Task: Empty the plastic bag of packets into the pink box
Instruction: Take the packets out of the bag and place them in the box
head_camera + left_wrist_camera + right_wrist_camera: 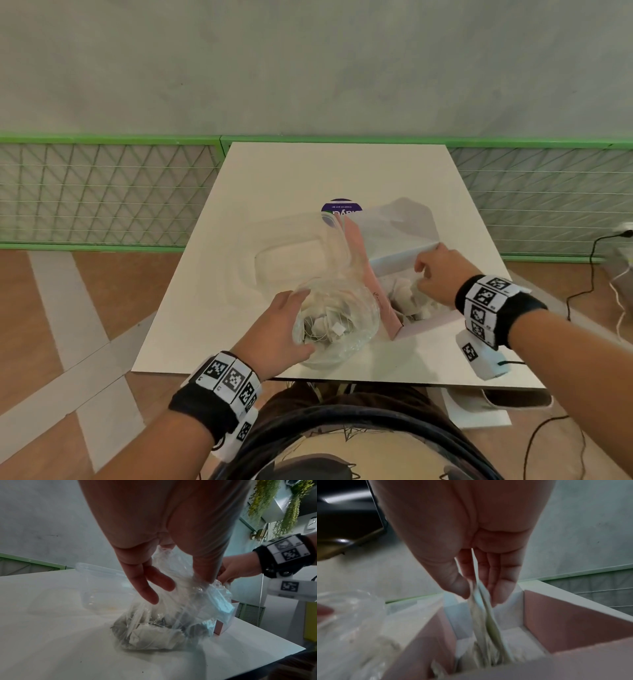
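A clear plastic bag [339, 318] of pale packets [154, 635] sits on the white table [274, 178], right against the pink box [385, 301]. My left hand [291, 322] grips the bag from its left side, thumb and fingers [150, 588] dug into the crumpled plastic [180, 608]. My right hand [424, 274] is over the box, whose lid [404, 226] stands raised. It pinches a few packets [486, 622] between thumb and fingers, and they hang down inside the box [565, 622]. More packets [407, 294] lie in the box.
A clear plastic tub [284, 260] lies on the table behind the bag, also visible in the left wrist view as the tub [99, 585]. A round purple label [342, 207] shows behind it. Cables [589, 274] run over the floor at right. The table's near edge is close to my body.
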Demonstrator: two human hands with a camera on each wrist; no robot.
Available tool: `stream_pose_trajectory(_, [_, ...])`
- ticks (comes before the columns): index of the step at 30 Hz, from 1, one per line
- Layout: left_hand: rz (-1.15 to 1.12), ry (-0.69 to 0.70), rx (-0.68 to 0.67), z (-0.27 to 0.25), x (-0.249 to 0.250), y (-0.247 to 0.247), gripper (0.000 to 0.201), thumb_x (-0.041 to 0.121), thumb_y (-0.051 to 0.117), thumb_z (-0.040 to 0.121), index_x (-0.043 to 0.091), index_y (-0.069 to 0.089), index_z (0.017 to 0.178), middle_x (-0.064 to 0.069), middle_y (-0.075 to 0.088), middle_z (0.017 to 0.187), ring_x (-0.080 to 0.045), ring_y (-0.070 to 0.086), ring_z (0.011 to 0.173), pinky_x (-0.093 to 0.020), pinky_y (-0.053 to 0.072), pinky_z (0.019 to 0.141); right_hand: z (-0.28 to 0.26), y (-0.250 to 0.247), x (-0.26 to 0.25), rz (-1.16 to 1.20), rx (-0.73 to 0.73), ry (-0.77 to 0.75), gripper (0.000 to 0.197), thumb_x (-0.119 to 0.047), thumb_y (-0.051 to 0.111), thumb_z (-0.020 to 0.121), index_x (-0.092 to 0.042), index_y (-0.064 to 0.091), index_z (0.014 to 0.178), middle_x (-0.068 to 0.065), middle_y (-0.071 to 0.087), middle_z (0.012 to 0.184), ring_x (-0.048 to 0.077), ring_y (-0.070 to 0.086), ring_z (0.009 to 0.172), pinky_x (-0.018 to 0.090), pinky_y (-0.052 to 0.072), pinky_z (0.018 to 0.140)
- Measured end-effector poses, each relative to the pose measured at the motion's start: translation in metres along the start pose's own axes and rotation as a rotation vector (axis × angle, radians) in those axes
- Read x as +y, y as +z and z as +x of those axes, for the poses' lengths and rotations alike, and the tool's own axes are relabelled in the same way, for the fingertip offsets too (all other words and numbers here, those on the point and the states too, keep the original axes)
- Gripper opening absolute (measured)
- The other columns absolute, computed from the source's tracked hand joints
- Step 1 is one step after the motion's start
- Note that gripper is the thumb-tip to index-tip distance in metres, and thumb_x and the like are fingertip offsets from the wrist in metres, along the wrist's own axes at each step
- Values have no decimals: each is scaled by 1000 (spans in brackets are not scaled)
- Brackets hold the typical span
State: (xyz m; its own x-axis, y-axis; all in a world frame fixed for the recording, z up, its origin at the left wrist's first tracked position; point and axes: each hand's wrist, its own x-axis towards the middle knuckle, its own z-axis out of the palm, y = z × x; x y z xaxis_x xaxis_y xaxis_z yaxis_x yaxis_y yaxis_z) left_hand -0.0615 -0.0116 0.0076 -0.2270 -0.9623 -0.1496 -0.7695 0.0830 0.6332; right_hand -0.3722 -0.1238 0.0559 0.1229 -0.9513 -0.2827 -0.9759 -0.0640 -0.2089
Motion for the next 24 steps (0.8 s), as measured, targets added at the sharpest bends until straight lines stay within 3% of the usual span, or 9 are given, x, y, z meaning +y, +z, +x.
stream_pose_trajectory(3, [-12, 1, 3, -1, -1, 0, 95, 33, 76, 76, 29, 20, 153, 8, 28, 150, -6, 39, 131, -14, 29, 103, -6, 5, -16, -124, 51, -28, 31, -37, 58, 84, -19, 59, 109, 5, 55, 115, 26, 55, 102, 32, 48, 87])
stream_pose_trajectory(6, [-17, 3, 14, -1, -2, 0, 95, 32, 76, 76, 30, 21, 153, 9, 28, 150, -5, 38, 131, -13, 28, 102, -25, 0, -59, -46, 121, -249, 20, -30, 52, 86, -17, 63, 98, 3, 64, 96, 24, 61, 91, 33, 48, 80])
stream_pose_trajectory(9, [-31, 18, 22, 0, 0, 1, 96, 30, 78, 75, 28, 22, 152, 8, 29, 149, -4, 37, 131, -12, 26, 102, -45, 13, -104, 20, -61, -523, 21, -19, 51, 87, -15, 67, 100, 3, 69, 94, 21, 62, 89, 33, 49, 81])
stream_pose_trajectory(11, [-50, 43, 33, 1, 1, 2, 97, 29, 80, 74, 26, 24, 152, 6, 30, 148, -3, 35, 130, -7, 22, 102, -49, 36, -126, -82, -182, -606, 23, -17, 49, 90, -13, 66, 104, 5, 66, 98, 23, 60, 90, 36, 50, 83])
stream_pose_trajectory(14, [-79, 57, 38, 0, 4, 4, 97, 24, 79, 73, 25, 23, 152, 5, 31, 147, -1, 34, 129, -4, 20, 102, -38, 71, -146, -324, -175, -587, 24, -17, 49, 92, -7, 59, 112, 13, 61, 105, 30, 62, 90, 37, 49, 78])
stream_pose_trajectory(18, [-90, 52, 27, -4, 6, 4, 96, 23, 77, 73, 27, 23, 153, 4, 32, 147, -10, 40, 132, -14, 28, 105, -16, 94, -151, -415, -148, -434, 51, -27, 53, 92, -7, 39, 136, 17, 57, 118, 33, 60, 103, 40, 47, 86])
stream_pose_trajectory(22, [-82, 55, 28, -5, 8, 4, 95, 27, 77, 76, 26, 22, 153, 4, 31, 147, -8, 40, 129, -10, 27, 100, -10, 96, -149, -393, -206, -431, 41, -17, 59, 90, -7, 47, 128, 18, 55, 122, 34, 59, 109, 40, 48, 92])
stream_pose_trajectory(24, [-79, 59, 33, -5, 8, 5, 95, 28, 77, 76, 26, 22, 153, 3, 32, 147, -9, 41, 130, -11, 28, 100, -12, 93, -145, -385, -207, -471, 34, -14, 58, 91, -6, 52, 123, 16, 55, 119, 34, 59, 107, 38, 45, 89])
